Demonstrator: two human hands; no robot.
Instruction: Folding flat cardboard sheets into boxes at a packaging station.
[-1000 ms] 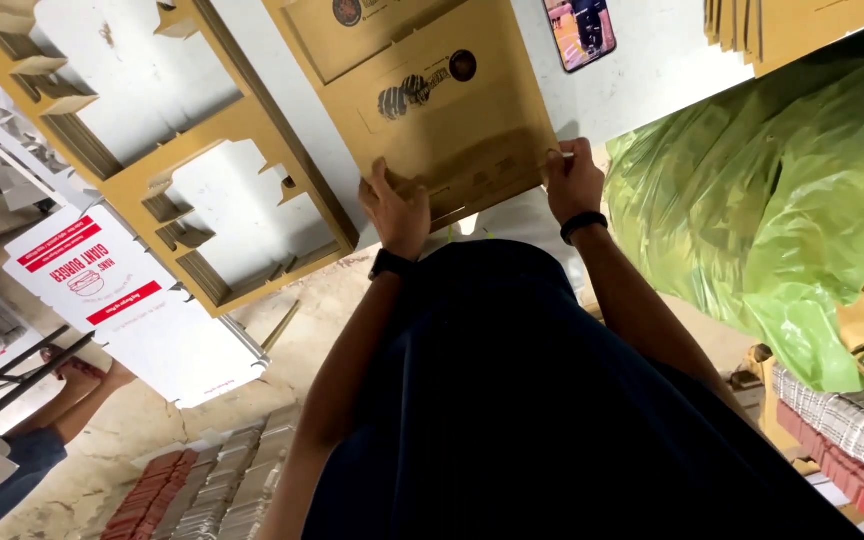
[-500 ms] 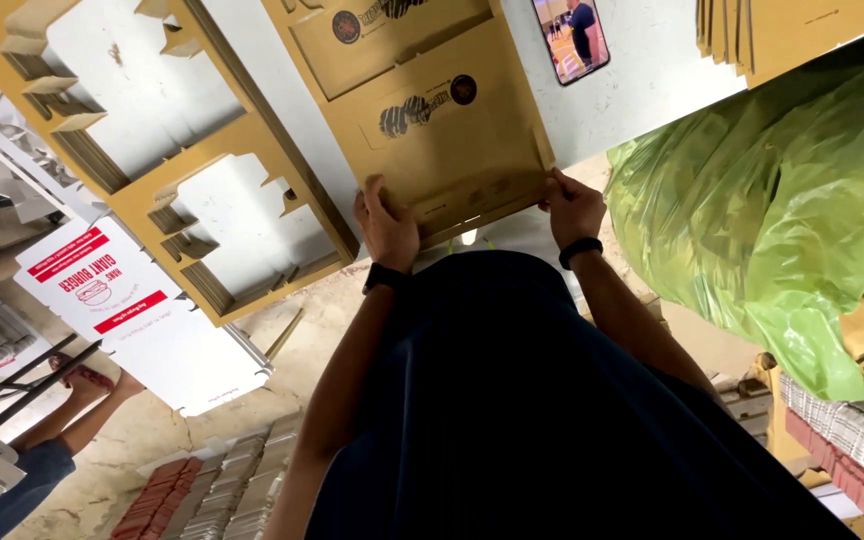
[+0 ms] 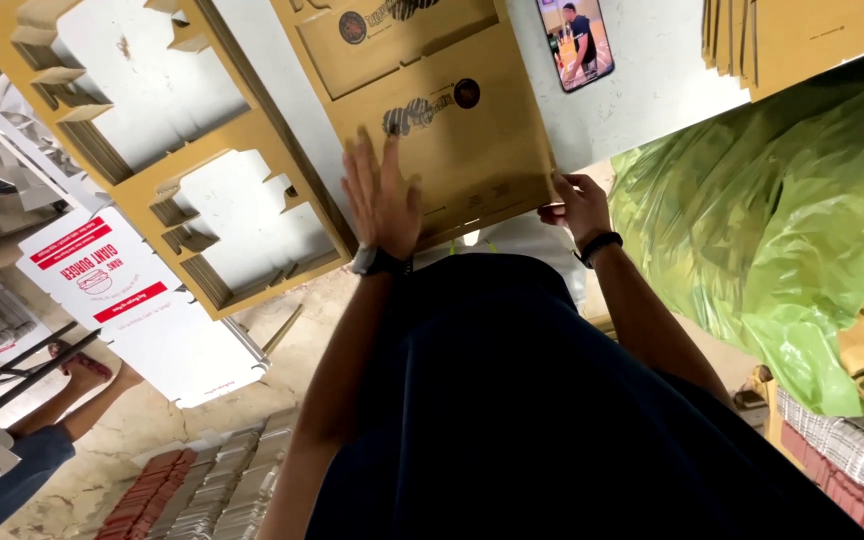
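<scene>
two hands work one flat brown cardboard sheet point(image 3: 432, 120) on the white table point(image 3: 652, 80): the left hand point(image 3: 382, 195) lies spread flat on it, the right hand point(image 3: 577, 205) pinches its near corner. it looks unfolded as yet. farther off, punched-out cardboard frames point(image 3: 152, 120) and a phone point(image 3: 580, 40) lie beside it.

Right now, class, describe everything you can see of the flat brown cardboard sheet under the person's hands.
The flat brown cardboard sheet is a die-cut, unfolded box blank of plain kraft-looking board, with creases, slots and dark round printed marks with a small drawing. It lies flat on the pale grey tabletop, its near edge at the table's edge. The left hand presses flat on it with spread fingers; the right hand grips its near right corner.
</scene>
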